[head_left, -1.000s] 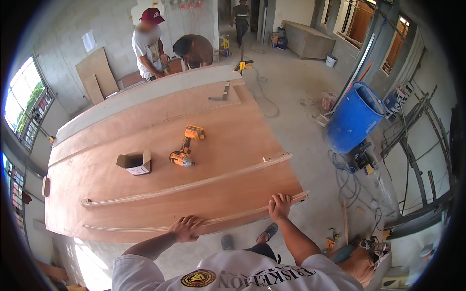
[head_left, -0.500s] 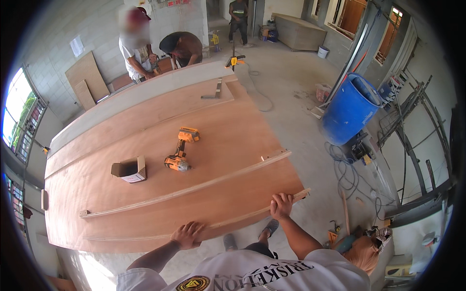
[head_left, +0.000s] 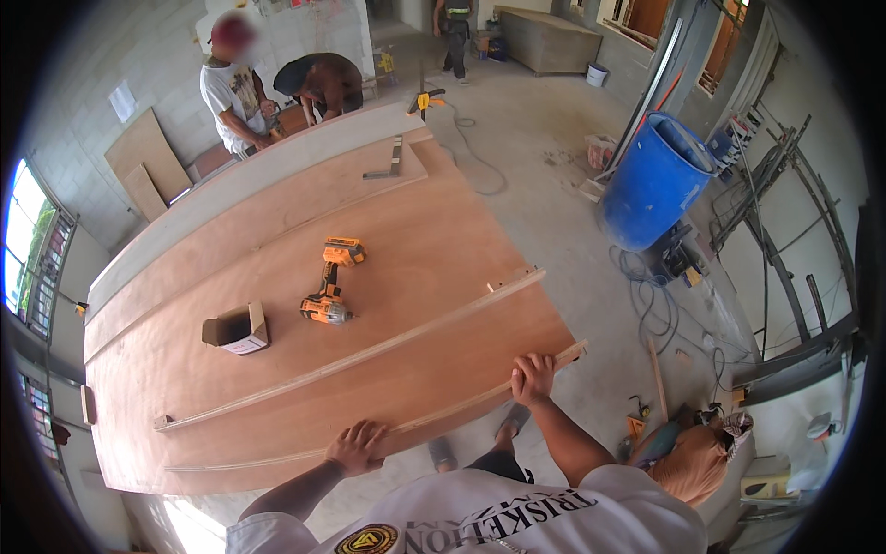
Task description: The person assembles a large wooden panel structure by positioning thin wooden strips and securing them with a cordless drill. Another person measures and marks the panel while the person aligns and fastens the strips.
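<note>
A long, thin wooden strip [head_left: 452,413] runs along the near edge of a large reddish plywood panel [head_left: 406,305]. My right hand [head_left: 533,379] is closed around that strip, close to its right end. Farther left, my left hand [head_left: 357,448] grips the same strip at the panel's edge, knuckles up; its thumb side is partly hidden. A second wooden strip [head_left: 351,367] lies roughly parallel, a little farther in. Beyond it, an orange and black cordless impact driver [head_left: 327,288] rests on its side, beside an open small cardboard box [head_left: 237,330].
A metal square [head_left: 395,159] lies toward the panel's far end, near a yellow and black clamp [head_left: 425,102]. Two people [head_left: 318,88] work beyond the far edge; another person [head_left: 455,37] stands farther back. A blue drum [head_left: 657,180] and tangled cords [head_left: 651,295] are on the right.
The view has shifted, so the panel and most things appear farther left and higher. Both hands keep about the same places on the strip. The person at the back has changed stance.
</note>
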Demonstrator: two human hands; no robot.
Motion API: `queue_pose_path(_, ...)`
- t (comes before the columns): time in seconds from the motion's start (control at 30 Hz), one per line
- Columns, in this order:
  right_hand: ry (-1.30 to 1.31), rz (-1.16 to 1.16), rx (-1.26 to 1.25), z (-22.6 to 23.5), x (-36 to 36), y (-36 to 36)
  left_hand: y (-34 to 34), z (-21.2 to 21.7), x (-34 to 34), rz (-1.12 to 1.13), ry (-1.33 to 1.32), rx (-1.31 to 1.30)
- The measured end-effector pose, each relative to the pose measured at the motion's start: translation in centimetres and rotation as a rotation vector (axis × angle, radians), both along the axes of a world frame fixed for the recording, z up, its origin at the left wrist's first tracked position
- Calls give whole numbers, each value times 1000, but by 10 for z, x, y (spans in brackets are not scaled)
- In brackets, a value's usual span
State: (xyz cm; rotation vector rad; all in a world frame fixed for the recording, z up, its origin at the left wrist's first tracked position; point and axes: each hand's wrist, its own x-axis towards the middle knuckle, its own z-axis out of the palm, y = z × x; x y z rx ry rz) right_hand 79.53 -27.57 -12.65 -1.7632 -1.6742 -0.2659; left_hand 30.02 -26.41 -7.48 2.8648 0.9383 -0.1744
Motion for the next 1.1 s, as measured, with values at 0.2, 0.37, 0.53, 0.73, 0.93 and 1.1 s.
queue_pose_path(0.2, -21, -23, -24, 2, 4, -3, 1, 1, 6, -18, -26, 74)
queue_pose_path(0.37, -20, -25, -39, 1, 5, -3, 1, 4, 8, -22, -24, 85)
queue_pose_path(0.53, -16, -10, -55, 9, -1, 2, -4, -5, 1, -22, -42, 142)
queue_pose_path(0.73, -19, -35, -87, -6, 1, -4, 0, -4, 1, -14, -53, 132)
queue_pose_path(0.93, 10, -26, -88, 4, 2, -2, 2, -12, 0, -12, -119, 88)
queue_pose_path(1.1, 26, -41, -64, 6, -1, -2, -2, -24, 0, -6, -143, 90)
